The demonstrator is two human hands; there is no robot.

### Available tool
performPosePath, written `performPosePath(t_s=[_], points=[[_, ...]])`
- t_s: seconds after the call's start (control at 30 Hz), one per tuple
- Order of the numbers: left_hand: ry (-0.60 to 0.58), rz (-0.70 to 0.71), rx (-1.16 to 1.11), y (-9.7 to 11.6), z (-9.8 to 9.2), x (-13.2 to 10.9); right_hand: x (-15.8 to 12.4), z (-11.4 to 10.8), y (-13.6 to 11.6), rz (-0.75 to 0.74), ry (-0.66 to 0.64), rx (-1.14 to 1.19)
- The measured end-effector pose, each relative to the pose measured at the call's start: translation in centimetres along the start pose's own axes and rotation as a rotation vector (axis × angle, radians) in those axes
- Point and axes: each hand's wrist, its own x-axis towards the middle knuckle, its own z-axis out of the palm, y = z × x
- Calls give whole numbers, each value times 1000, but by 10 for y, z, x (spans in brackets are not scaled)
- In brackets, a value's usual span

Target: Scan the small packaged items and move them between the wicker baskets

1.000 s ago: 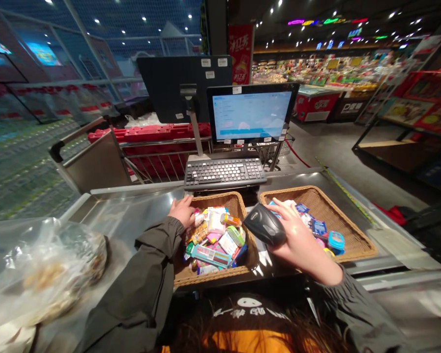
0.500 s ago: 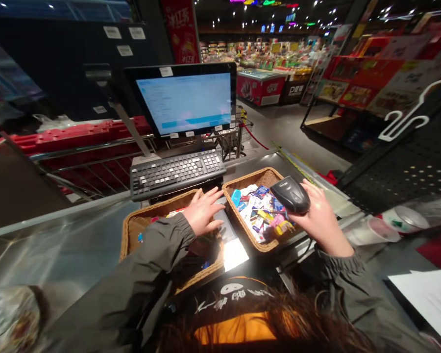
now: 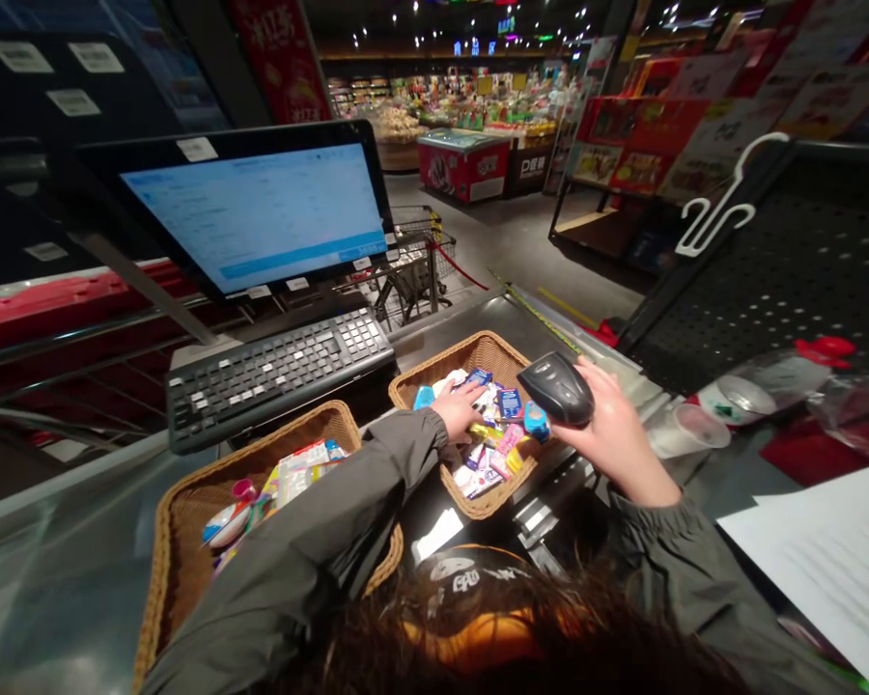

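Observation:
My left hand [image 3: 458, 413] reaches into the right wicker basket [image 3: 414, 375], its fingers stretched out over small wrapped packets [image 3: 493, 439]. It touches the pile, and I see nothing gripped in it. My right hand [image 3: 608, 422] is closed round a black barcode scanner [image 3: 556, 388], held above the right side of the same basket. A blue item [image 3: 536, 421] lies just under the scanner. To the left stands a second wicker basket [image 3: 170, 541] with colourful packages [image 3: 300, 473] in it, partly covered by my left sleeve.
A keyboard [image 3: 279, 376] and a lit monitor [image 3: 253, 212] stand behind the baskets on the metal counter [image 3: 58, 550]. At the right are a white cup [image 3: 687, 430], a can [image 3: 735, 401] and paper sheets [image 3: 826, 560]. A white hanger [image 3: 731, 198] hangs on a black panel.
My left hand has moved from between the baskets rightward into the right basket. More of the left basket's contents shows. The scanner stays in my right hand, and the view has turned right.

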Motion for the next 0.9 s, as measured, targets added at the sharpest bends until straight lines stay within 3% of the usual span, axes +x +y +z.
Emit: performPosePath(t_s=[0.13,0.27,0.5,0.7,0.9], points=[[4,82,63,1,20,26,5,2,8,19,-18,4],[50,92,82,4,31,35,9,4,11,28,-50,-2],[38,48,33,6,29,35,11,7,14,37,-36,19],[62,-50,-62,-13,-1,14,10,9,10,35,-30,13],[368,-155,-62,-30,-64,-56,14,17,-7,-35,9,32]])
